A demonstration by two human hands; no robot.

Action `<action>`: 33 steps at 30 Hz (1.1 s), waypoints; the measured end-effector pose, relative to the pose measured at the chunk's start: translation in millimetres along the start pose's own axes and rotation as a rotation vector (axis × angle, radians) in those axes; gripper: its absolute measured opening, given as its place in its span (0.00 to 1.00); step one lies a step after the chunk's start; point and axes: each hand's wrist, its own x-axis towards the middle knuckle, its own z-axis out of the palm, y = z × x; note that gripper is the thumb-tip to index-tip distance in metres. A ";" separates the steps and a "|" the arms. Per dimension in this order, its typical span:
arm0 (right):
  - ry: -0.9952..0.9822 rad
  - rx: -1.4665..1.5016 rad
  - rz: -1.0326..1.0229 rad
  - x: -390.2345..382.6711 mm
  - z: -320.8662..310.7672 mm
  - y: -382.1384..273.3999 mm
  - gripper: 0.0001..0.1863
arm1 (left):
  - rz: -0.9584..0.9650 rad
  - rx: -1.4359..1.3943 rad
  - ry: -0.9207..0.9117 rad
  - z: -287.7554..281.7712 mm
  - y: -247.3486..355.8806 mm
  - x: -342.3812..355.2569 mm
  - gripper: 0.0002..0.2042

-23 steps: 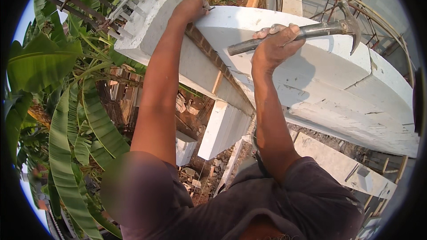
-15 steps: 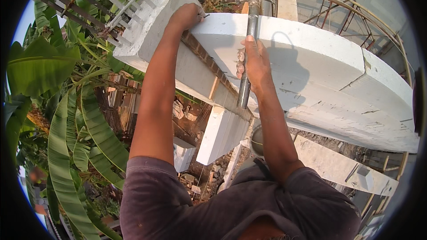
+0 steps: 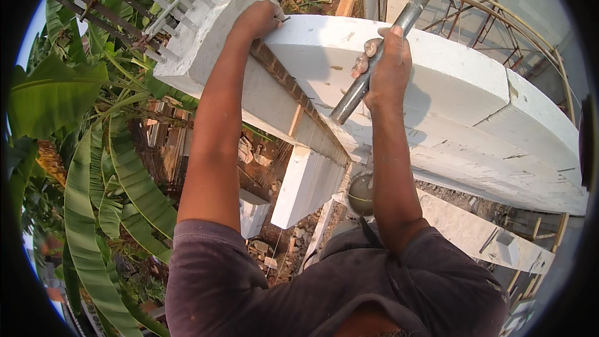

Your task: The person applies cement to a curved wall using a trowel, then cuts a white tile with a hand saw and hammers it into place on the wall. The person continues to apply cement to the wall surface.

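My right hand (image 3: pixel 388 65) is wrapped round the dark metal handle of a hammer (image 3: pixel 409 15). The hammer is raised and tilted, its head up to the right above the white block wall (image 3: pixel 399 40). My left hand (image 3: pixel 257 20) is closed at the wall's left top end, beside the concrete column (image 3: pixel 224 12). From its fingertips sticks a thin dark nail (image 3: pixel 286 19), pointing toward the top block; most of it is hidden by the fingers. A narrow gap with rough mortar runs between column and wall below that hand.
Steel bars (image 3: pixel 106 6) jut from the column's top at upper left. Big banana leaves (image 3: pixel 87 212) fill the left. A white block (image 3: pixel 302 187) stands below, near a round bucket (image 3: pixel 360 193). A plank (image 3: pixel 480 231) lies at lower right; scaffold poles (image 3: pixel 499 19) stand beyond the wall.
My right hand has swung the hammer up and to the right, away from my left hand, tilting its handle. My left hand stays at the block's end with the nail.
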 end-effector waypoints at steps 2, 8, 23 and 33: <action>0.229 0.162 -0.292 14.6 11.1 -3.8 0.24 | 0.005 0.005 0.022 -1.0 9.6 4.1 0.10; -0.304 -0.394 0.401 -13.5 21.1 83.3 0.22 | -0.021 0.017 0.031 -2.0 8.6 7.2 0.10; -0.286 -0.271 0.471 -6.4 9.1 46.8 0.24 | 0.024 0.024 0.058 -0.9 1.1 -1.6 0.10; -0.299 -0.512 0.373 -13.1 29.3 89.6 0.25 | 0.003 -0.003 0.076 0.9 16.2 0.9 0.09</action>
